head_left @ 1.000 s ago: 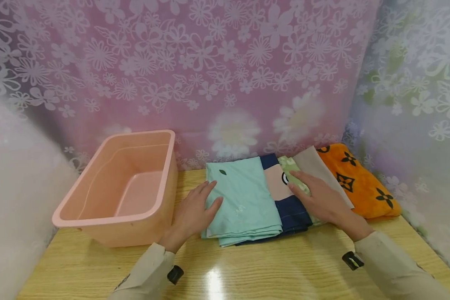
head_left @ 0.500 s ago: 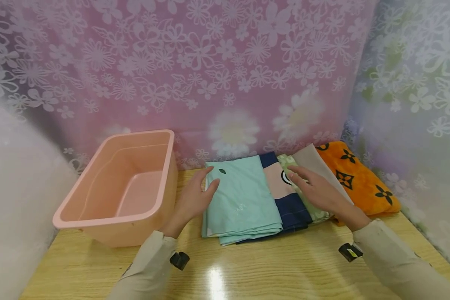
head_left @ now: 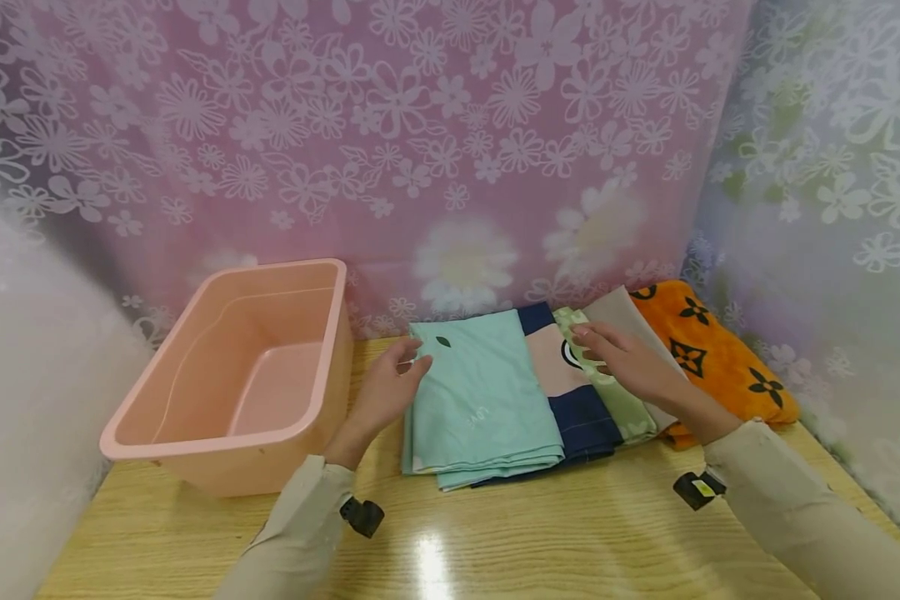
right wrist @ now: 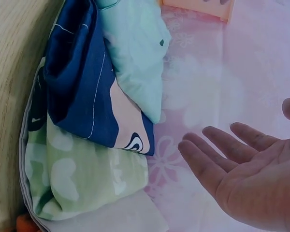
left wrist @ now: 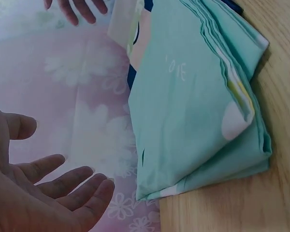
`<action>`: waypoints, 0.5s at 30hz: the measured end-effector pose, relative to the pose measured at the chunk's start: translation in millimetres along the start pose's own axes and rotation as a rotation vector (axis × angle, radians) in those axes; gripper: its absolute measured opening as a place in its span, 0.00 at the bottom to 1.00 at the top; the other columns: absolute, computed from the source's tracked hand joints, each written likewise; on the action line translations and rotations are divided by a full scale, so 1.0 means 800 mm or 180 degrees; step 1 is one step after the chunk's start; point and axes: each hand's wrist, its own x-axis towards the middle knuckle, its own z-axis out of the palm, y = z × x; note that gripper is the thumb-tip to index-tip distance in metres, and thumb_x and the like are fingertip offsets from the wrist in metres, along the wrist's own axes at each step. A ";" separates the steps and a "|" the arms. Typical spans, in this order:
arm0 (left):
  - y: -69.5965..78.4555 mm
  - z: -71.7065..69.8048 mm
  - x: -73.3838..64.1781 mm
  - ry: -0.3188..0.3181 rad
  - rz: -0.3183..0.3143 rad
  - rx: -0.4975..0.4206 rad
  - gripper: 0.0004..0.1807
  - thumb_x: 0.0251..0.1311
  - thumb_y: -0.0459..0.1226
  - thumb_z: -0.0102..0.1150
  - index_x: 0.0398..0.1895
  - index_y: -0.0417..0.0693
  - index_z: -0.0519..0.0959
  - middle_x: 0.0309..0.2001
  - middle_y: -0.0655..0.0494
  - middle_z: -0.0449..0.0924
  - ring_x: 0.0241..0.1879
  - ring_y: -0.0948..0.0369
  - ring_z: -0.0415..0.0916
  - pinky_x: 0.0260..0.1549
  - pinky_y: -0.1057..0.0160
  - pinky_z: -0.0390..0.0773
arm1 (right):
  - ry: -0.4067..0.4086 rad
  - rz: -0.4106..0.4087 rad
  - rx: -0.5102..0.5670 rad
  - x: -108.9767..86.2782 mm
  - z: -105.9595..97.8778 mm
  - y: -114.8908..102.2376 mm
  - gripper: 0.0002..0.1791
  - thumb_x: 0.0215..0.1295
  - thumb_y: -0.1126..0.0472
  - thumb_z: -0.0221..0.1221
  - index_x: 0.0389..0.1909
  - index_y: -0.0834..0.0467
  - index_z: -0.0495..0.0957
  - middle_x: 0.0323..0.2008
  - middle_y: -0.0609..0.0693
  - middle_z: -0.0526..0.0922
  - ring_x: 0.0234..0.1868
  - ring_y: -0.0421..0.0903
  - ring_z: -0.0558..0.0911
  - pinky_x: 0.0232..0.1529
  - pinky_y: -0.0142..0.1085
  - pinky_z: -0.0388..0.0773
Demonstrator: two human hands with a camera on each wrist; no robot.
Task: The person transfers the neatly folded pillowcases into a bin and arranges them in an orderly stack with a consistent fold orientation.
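Observation:
In the head view, folded cloths lie overlapping in a row: a mint-green cloth (head_left: 487, 392), a navy and peach one (head_left: 581, 421), a light green one (head_left: 630, 412), a grey one (head_left: 615, 312) and an orange one with black flower marks (head_left: 727, 358). Above the mint cloth's left edge is my left hand (head_left: 382, 392), its fingers loosely bent and holding nothing. My right hand (head_left: 637, 371) hovers over the light green and grey cloths, also with nothing in it. Both wrist views show spread, relaxed fingers apart from the fabric.
A peach plastic tub (head_left: 330, 400) stands on the wooden table (head_left: 510, 542) left of the cloths. Behind the table hangs a pink flowered curtain (head_left: 390, 167). A pale flowered curtain (head_left: 832, 250) runs along the right side.
Both hands have shifted slightly, the left first away from the body, and their fingers are more bent now. The cloths and the tub stay in place.

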 end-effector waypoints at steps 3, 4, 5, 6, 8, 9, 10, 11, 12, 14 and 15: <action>-0.004 0.002 0.002 -0.0027 -0.0065 -0.0042 0.25 0.68 0.47 0.52 0.65 0.48 0.69 0.62 0.42 0.69 0.60 0.49 0.68 0.54 0.49 0.71 | -0.0070 0.0048 0.0107 0.005 -0.001 0.003 0.38 0.75 0.40 0.36 0.72 0.65 0.51 0.67 0.66 0.61 0.64 0.66 0.64 0.61 0.58 0.61; -0.005 0.003 0.003 -0.0037 -0.0085 -0.0054 0.25 0.68 0.47 0.52 0.65 0.48 0.69 0.62 0.43 0.69 0.60 0.49 0.68 0.54 0.49 0.71 | -0.0095 0.0066 0.0138 0.007 -0.002 0.004 0.38 0.75 0.40 0.36 0.72 0.65 0.51 0.67 0.66 0.61 0.64 0.66 0.64 0.61 0.58 0.61; -0.006 0.003 0.004 -0.0042 -0.0098 -0.0063 0.25 0.68 0.47 0.51 0.65 0.48 0.69 0.62 0.43 0.69 0.60 0.49 0.68 0.54 0.48 0.71 | -0.0119 0.0080 0.0158 0.009 -0.003 0.005 0.38 0.75 0.40 0.36 0.72 0.65 0.50 0.67 0.67 0.61 0.64 0.66 0.64 0.61 0.58 0.61; -0.006 0.003 0.004 -0.0039 -0.0106 -0.0086 0.25 0.68 0.46 0.51 0.65 0.48 0.69 0.62 0.43 0.69 0.60 0.49 0.68 0.54 0.48 0.71 | -0.0141 0.0092 0.0169 0.011 -0.003 0.006 0.39 0.75 0.39 0.36 0.72 0.65 0.50 0.67 0.67 0.61 0.64 0.66 0.64 0.61 0.58 0.61; -0.007 0.003 0.005 -0.0024 -0.0145 -0.0152 0.24 0.68 0.45 0.51 0.64 0.47 0.70 0.61 0.43 0.70 0.60 0.48 0.68 0.54 0.48 0.71 | -0.0181 0.0134 0.0219 0.014 -0.005 0.007 0.39 0.75 0.39 0.36 0.73 0.65 0.49 0.67 0.67 0.61 0.64 0.66 0.64 0.60 0.57 0.62; -0.007 0.003 0.006 -0.0015 -0.0179 -0.0188 0.23 0.68 0.44 0.52 0.64 0.47 0.70 0.61 0.43 0.70 0.60 0.48 0.68 0.54 0.48 0.71 | -0.0201 0.0154 0.0261 0.015 -0.005 0.007 0.39 0.74 0.38 0.36 0.73 0.65 0.49 0.66 0.68 0.61 0.64 0.66 0.64 0.60 0.57 0.62; -0.008 0.002 0.006 -0.0009 -0.0199 -0.0212 0.23 0.68 0.44 0.52 0.64 0.46 0.70 0.61 0.43 0.70 0.60 0.48 0.68 0.54 0.48 0.71 | -0.0226 0.0171 0.0314 0.016 -0.006 0.007 0.39 0.74 0.39 0.36 0.73 0.65 0.49 0.66 0.68 0.61 0.64 0.66 0.64 0.60 0.57 0.62; -0.009 0.002 0.006 -0.0003 -0.0225 -0.0227 0.23 0.68 0.43 0.52 0.64 0.46 0.70 0.61 0.43 0.70 0.60 0.48 0.68 0.54 0.48 0.71 | -0.0247 0.0187 0.0370 0.018 -0.006 0.007 0.39 0.74 0.39 0.36 0.73 0.65 0.49 0.66 0.69 0.61 0.64 0.66 0.65 0.60 0.56 0.62; -0.010 0.002 0.007 0.0004 -0.0258 -0.0231 0.23 0.67 0.43 0.53 0.63 0.45 0.70 0.61 0.42 0.70 0.60 0.47 0.68 0.54 0.49 0.71 | -0.0272 0.0206 0.0421 0.019 -0.006 0.008 0.40 0.74 0.39 0.36 0.73 0.65 0.49 0.66 0.69 0.61 0.64 0.66 0.65 0.60 0.56 0.63; -0.013 0.002 0.008 0.0011 -0.0297 -0.0227 0.23 0.67 0.42 0.53 0.63 0.44 0.70 0.61 0.41 0.70 0.60 0.47 0.68 0.54 0.49 0.71 | -0.0321 0.0236 0.0519 0.021 -0.006 0.009 0.40 0.74 0.39 0.37 0.73 0.65 0.49 0.66 0.69 0.61 0.64 0.66 0.65 0.60 0.56 0.63; -0.015 0.002 0.009 0.0011 -0.0311 -0.0238 0.23 0.67 0.41 0.53 0.63 0.44 0.70 0.61 0.41 0.70 0.60 0.47 0.68 0.54 0.49 0.71 | -0.0342 0.0248 0.0552 0.022 -0.006 0.010 0.40 0.74 0.39 0.37 0.73 0.65 0.50 0.66 0.69 0.60 0.63 0.66 0.65 0.60 0.55 0.64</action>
